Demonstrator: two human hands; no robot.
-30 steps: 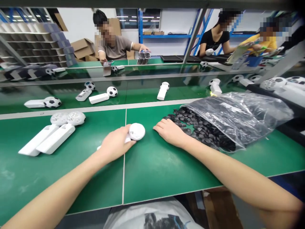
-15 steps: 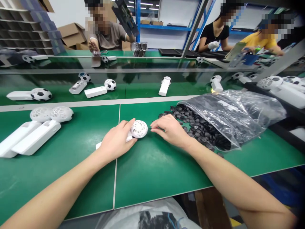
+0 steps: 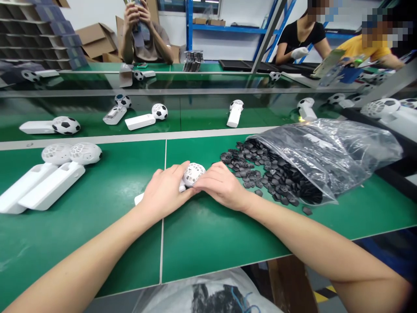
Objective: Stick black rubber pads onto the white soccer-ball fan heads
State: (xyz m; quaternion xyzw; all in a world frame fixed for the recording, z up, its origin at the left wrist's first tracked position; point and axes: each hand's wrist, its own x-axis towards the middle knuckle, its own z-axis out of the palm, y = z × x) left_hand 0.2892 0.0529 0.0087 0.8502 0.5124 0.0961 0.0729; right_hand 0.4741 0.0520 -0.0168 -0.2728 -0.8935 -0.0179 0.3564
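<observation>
My left hand (image 3: 166, 191) is wrapped round a white handheld device with a ball-shaped openwork head (image 3: 194, 174). Its white handle pokes out at the left, mostly covered by my palm. My right hand (image 3: 221, 184) has its fingers pressed together against the right side of the ball head; whatever they pinch is hidden. Just right of that hand, many small black pentagonal pieces (image 3: 250, 152) spill from a clear plastic bag (image 3: 339, 150) onto the green table (image 3: 208, 243).
Two white devices (image 3: 54, 187) lie at the left. Beyond a pale rail, a green belt (image 3: 195, 113) carries several devices with black-and-white ball heads. A black-edged tray with more devices stands at the far right. People sit across the line.
My right hand has moved left from beside the black pieces to touch the ball head. Devices on the belt sit further right in view. The person opposite has raised both hands together.
</observation>
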